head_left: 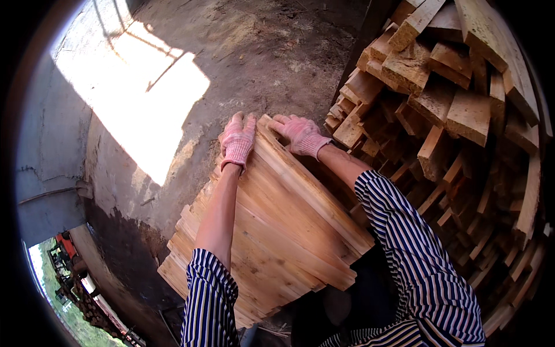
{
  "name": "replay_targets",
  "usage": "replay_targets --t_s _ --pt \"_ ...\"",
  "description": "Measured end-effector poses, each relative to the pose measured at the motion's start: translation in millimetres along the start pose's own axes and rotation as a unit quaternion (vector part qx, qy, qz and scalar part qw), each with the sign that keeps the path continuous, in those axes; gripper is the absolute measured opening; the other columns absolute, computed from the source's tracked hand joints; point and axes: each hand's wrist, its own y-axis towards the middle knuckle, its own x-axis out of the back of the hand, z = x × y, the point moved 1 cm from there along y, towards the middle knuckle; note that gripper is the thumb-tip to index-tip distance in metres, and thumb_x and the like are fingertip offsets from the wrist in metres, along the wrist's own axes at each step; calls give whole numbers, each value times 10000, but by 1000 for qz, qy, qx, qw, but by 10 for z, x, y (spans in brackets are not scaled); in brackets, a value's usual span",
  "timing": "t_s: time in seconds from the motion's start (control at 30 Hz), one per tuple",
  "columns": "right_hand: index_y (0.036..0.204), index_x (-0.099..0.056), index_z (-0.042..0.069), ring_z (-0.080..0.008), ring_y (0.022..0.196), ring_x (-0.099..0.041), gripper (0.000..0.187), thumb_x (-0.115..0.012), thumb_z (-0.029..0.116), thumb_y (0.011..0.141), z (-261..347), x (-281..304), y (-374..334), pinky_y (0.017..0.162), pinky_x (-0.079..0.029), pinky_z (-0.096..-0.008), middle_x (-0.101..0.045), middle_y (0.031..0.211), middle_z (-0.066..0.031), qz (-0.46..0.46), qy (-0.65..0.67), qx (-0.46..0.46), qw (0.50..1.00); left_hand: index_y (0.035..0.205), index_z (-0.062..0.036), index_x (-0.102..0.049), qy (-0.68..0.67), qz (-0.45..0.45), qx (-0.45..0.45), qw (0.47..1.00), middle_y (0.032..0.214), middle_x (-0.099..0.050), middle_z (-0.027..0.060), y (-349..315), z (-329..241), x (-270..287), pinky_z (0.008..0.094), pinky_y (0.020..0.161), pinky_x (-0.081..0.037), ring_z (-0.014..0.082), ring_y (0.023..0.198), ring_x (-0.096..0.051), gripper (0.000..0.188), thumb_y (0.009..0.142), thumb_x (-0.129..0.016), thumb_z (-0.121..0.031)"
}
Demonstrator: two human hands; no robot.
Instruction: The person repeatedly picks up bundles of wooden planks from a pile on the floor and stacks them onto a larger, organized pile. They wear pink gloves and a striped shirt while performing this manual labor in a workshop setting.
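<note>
Left hand: pink knit glove, palm down on the far left edge of the board stack, fingers together and curled over the stack's end, pressing rather than closed around it. Right hand: same kind of glove, laid on the stack's far corner just beside the left hand, fingers bent over the top board's end. Both forearms bare, with striped sleeves pushed up to the elbows. Board stack: pale, flat sawn planks, layered with staggered ends, tilted and lying directly before the person, between the two arms. Woodpile: rough offcuts and thicker blocks heaped high on the right, close against the stack. Floor: packed dirt with sawdust, a bright sun patch on its left part. Wall: grey, curved by the lens, at far left; greenery shows beyond it at the lower left.
</note>
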Motion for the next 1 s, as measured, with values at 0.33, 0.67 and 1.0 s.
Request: replay_targets --t_s 0.33,0.67,1.0 --pt "1426 -557 373 -372 1342 -522 773 -801 136 731 -97 62 452 1075 -490 -459 -465 1497 -110 39 49 -12 998 1279 -116 -677 -21 90 1 996 1229 -703 191 262 38 -184 438 1009 -487 364 1184 -645 503 966 -546 -488" --pt "1418 -571 419 -290 1325 -531 670 -828 384 801 -29 262 702 1083 -461 -467 -549 1409 -75 19 -34 -18 999 1261 -149 -688 -12 24 -24 999 1250 -681 213 224 96 -166 445 1039 -471 369 1197 -628 474 944 -563 -477" --pt "1510 -449 394 -312 1332 -519 729 -762 282 861 -386 59 -13 1071 -473 -435 -509 1442 -96 -5 1 -179 984 1310 -110 -650 -34 117 10 992 1244 -692 213 351 -40 -275 429 1021 -478 370 1198 -638 547 926 -564 -490"
